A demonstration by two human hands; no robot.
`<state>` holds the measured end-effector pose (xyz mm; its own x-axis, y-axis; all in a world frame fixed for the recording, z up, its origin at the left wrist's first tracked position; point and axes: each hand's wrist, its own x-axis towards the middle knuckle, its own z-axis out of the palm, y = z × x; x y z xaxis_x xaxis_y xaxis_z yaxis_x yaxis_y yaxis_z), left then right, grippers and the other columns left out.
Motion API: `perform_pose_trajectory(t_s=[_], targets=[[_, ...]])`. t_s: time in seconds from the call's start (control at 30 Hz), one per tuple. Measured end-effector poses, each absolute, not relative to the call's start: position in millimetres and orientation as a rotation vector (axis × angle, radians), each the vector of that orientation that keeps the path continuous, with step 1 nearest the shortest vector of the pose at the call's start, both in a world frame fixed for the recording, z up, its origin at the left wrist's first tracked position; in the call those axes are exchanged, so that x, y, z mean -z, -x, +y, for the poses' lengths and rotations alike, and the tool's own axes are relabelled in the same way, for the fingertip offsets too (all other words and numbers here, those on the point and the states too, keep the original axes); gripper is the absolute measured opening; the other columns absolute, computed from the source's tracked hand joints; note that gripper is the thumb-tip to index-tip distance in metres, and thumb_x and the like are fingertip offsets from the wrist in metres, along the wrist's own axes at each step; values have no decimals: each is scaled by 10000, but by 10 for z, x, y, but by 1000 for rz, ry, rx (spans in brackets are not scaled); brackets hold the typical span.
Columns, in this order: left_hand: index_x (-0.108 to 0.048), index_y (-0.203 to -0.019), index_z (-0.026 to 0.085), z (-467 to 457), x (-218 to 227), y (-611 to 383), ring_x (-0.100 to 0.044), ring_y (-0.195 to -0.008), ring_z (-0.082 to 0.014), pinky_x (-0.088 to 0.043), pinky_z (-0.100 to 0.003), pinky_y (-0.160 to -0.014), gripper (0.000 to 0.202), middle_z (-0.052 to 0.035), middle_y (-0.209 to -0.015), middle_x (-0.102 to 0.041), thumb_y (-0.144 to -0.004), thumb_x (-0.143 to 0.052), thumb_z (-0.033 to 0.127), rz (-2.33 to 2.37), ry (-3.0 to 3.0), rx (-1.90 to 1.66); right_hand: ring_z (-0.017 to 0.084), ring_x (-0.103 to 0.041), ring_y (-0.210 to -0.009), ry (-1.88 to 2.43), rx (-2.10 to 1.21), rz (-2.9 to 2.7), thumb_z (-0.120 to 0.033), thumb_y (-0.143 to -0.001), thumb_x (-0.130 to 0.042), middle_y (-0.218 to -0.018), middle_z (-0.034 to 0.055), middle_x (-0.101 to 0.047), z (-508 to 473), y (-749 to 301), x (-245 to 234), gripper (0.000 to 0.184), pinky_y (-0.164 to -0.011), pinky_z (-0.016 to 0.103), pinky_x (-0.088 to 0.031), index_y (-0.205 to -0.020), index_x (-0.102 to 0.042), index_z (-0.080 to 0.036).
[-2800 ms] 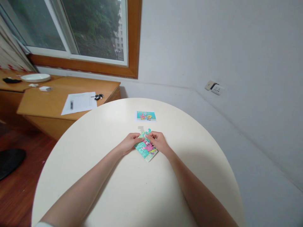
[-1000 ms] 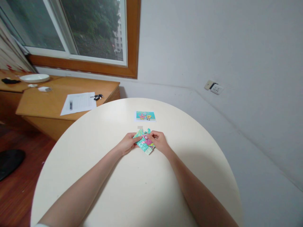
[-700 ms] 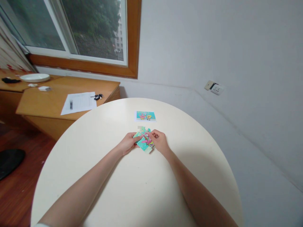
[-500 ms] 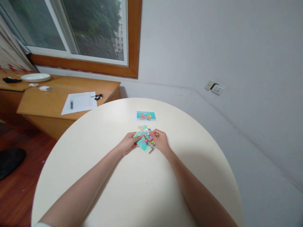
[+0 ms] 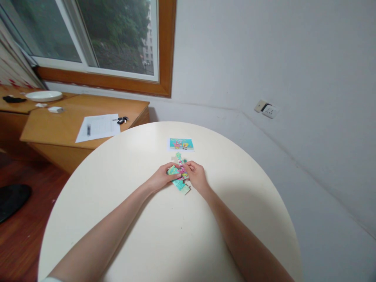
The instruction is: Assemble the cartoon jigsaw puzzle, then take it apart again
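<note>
A partly joined jigsaw puzzle (image 5: pixel 178 185), turquoise with pink and yellow patches, lies between my hands near the middle of the round table. My left hand (image 5: pixel 161 178) grips its left side, with the thumb across the top and a finger along the upper edge. At the right side, my right hand (image 5: pixel 197 175) is closed in a pinch on the puzzle's edge; whether a single loose piece is in it cannot be made out. Several puzzle pieces (image 5: pixel 178 156) show just beyond the fingers. Farther back lies a small picture card (image 5: pixel 181 144) with pink and yellow cartoon figures.
The white round table (image 5: pixel 164 243) stands against the wall. To its left, a wooden desk (image 5: pixel 96 102) bears a paper sheet (image 5: pixel 96 128), keys (image 5: pixel 122 120), a small white box (image 5: pixel 55 110) and a white plate (image 5: pixel 44 96). A wall socket (image 5: pixel 269 111) is at right.
My left thumb has slid down and right across the puzzle, and its finger now reaches over the upper edge. The puzzle has turned slightly. My right hand has shifted a little left.
</note>
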<state>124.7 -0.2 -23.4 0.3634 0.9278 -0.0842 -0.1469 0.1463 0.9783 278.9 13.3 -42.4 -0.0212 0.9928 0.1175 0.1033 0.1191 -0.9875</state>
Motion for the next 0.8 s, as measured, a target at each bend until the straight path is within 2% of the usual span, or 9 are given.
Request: perform_pose_trajectory(t_s=[0.1, 0.2, 0.37, 0.6, 0.8], targets=[[-595, -833, 150, -1, 238, -1254, -540, -608, -97, -439, -214, -592, 379, 18, -753, -608, -559, -789, 327, 930, -1221, -958, 109, -480, -482, 1153, -1069, -1370, -511, -668, -603, -554, -25, -542, 144, -2783, 424, 324, -429, 217, -382, -664, -563, -190], [-585, -789, 149, -12, 224, -1257, -535, -618, -101, -429, -214, -587, 364, 17, -762, -602, -550, -786, 337, 933, -1229, -980, 124, -513, -518, 1123, -1083, -1371, -484, -664, -612, -592, -8, -577, 160, -2786, 439, 301, -471, 232, -406, -685, -580, -185], [-562, -811, 147, -23, 206, -1253, -539, -603, -106, -421, -218, -574, 425, 14, -735, -598, -535, -802, 362, 927, -1200, -950, 123, -519, -516, 1117, -1058, -1396, -460, -689, -592, -592, -5, -590, 166, -2785, 486, 282, -468, 229, -394, -705, -592, -178], [-567, -909, 131, -8, 224, -1280, -582, -731, -144, -475, -264, -701, 523, -28, -848, -634, -498, -832, 314, 887, -1199, -1021, 127, -546, -544, 1161, -934, -1539, -391, -745, -562, -624, 2, -636, 121, -2763, 465, 212, -493, 235, -407, -760, -626, -189], [-557, -982, 143, -17, 210, -1287, -595, -775, -149, -483, -279, -755, 621, -37, -931, -640, -449, -854, 257, 836, -1121, -1035, 148, -590, -588, 1134, -1034, -1455, -424, -720, -578, -670, 5, -667, 157, -2753, 506, 240, -518, 255, -447, -781, -634, -199]])
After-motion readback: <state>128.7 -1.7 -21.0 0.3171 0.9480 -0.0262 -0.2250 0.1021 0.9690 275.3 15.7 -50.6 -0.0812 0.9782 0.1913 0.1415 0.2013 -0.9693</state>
